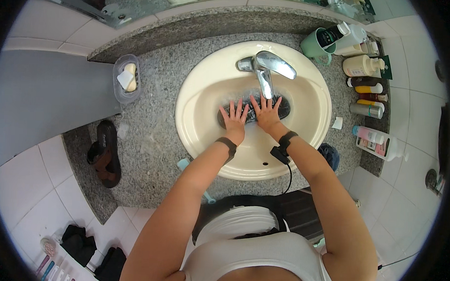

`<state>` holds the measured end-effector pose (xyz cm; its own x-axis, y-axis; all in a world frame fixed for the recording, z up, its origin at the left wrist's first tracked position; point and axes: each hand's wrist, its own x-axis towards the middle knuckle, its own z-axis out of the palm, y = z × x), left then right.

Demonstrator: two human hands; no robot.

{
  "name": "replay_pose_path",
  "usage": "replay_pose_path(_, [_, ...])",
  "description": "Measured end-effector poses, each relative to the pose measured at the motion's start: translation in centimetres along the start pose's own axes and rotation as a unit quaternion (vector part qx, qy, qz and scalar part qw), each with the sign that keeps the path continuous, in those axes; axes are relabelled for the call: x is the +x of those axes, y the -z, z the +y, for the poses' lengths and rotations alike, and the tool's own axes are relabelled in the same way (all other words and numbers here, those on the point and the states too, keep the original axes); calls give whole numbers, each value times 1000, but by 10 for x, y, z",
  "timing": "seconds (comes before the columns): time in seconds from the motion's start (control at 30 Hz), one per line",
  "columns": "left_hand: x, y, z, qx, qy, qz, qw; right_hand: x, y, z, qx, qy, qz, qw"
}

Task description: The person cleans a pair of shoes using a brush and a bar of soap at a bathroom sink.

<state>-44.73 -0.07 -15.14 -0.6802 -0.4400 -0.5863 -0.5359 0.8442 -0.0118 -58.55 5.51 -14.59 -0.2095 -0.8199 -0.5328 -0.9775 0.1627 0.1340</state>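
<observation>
Two hands lie flat on a dark sandal (284,108) in the bottom of a cream sink (198,127). The left hand (234,125) is on its left part and the right hand (268,117) is on its right part, near each other. All the fingers are straight and spread wide, touching the sandal from above and not curled around it. Both ends of the sandal poke out past them. I can't tell which side of it faces up. A shiny tap (265,72) hangs right over it, very near the right hand.

The sink sits in a grey speckled table (153,133). At the back left is a clear soap dish (118,92) with pale soap (131,78) in it. A brown sandal (108,161) lies near the left edge. A light blue tool (183,164) is partly hidden by the left arm. On the right are a green cup (311,43) and a row of bottles (361,66) by the tiled wall (408,70).

A wide strip of stone runs between the sink and the soap dish. The strip on the right is thinner, with a white scrap (337,123) on it. A black cord (290,178) hangs from the right wrist past the sink's front edge.
</observation>
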Motion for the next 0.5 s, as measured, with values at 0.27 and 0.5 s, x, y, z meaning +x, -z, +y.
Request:
replay_pose_path(0.27, [3, 3, -15, -51, -23, 156, 986, -20, 53, 44, 323, 44, 70, 943])
replay_pose_path(0.5, [6, 29, -17, -204, -3, 157, 966, -26, 100, 70, 579, -17, 254, 775])
